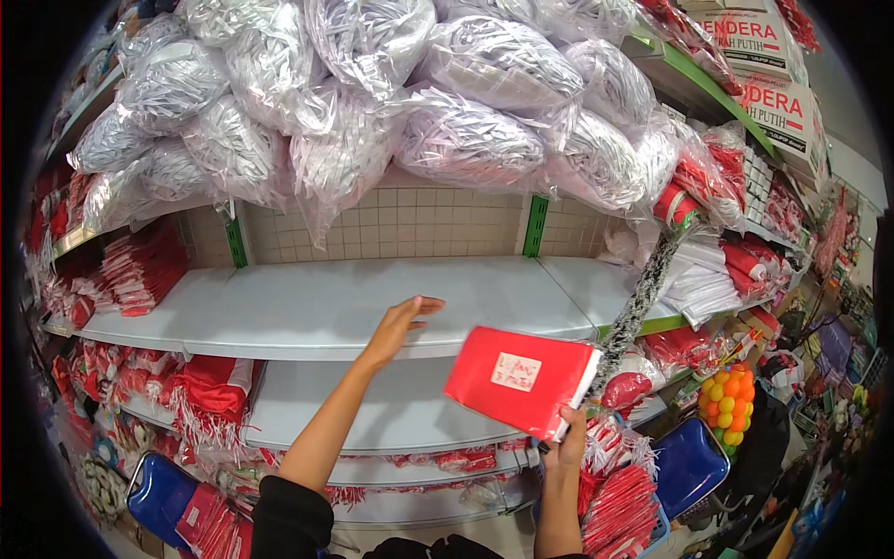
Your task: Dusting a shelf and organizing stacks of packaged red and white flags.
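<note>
My right hand (569,437) grips the lower right corner of a flat red packet (520,377) with a white edge and a handwritten label. A black-and-white fluffy duster (642,300) slants up behind the packet to the right. Its dark handle seems to run down into the same hand, partly hidden. Fingers apart and holding nothing, my left hand (405,325) hovers over the front edge of a pale grey shelf (314,300). The packet is in front of that shelf's edge, to the right of my left hand.
Clear bags of shredded white strips (468,136) overhang the shelf from above. Folded red packs (140,269) sit at its left end, white plastic packs (698,279) at its right. Lower shelves (349,405) continue below. Baskets of red packets (618,503) flank me; a blue stool-like seat (688,461) stands right.
</note>
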`<state>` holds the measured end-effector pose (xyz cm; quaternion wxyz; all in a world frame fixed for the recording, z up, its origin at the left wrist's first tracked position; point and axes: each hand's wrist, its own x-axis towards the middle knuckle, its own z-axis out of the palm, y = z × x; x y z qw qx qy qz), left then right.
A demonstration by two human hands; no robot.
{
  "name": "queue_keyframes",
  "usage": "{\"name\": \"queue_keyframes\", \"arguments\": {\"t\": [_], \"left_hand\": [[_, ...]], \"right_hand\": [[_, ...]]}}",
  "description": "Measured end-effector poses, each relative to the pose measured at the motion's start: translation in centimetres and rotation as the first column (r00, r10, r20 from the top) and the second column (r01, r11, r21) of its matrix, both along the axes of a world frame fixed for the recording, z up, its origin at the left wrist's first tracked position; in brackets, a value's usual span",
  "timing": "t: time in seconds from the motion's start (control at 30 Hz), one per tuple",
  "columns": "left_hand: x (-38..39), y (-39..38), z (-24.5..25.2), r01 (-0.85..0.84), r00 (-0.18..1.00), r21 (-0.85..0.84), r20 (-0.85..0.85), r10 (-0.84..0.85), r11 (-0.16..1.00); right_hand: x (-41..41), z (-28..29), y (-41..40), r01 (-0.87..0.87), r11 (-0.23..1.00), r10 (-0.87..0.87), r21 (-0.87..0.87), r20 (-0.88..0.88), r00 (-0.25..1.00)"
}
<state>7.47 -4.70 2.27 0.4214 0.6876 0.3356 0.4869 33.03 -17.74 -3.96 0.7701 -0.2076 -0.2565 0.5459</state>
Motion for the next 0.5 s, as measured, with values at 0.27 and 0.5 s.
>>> {"name": "queue_keyframes", "arguments": {"t": [0.27, 0.5], "left_hand": [[8.7, -7.4, 3.3, 0.391, 0.897, -0.621, 0.091, -0.433, 0.680], [9.4, -4.2, 0.5, 0.575, 0.816, -0.544, 0.328, -0.476, 0.611]], "right_hand": [[-4.2, 0.6, 1.1, -0.108, 0.994, 0.107, 0.010, 0.073, 0.992], [-5.3, 1.3, 2.1, -0.386, 0.893, 0.409, 0.232, -0.059, 0.911]]}}
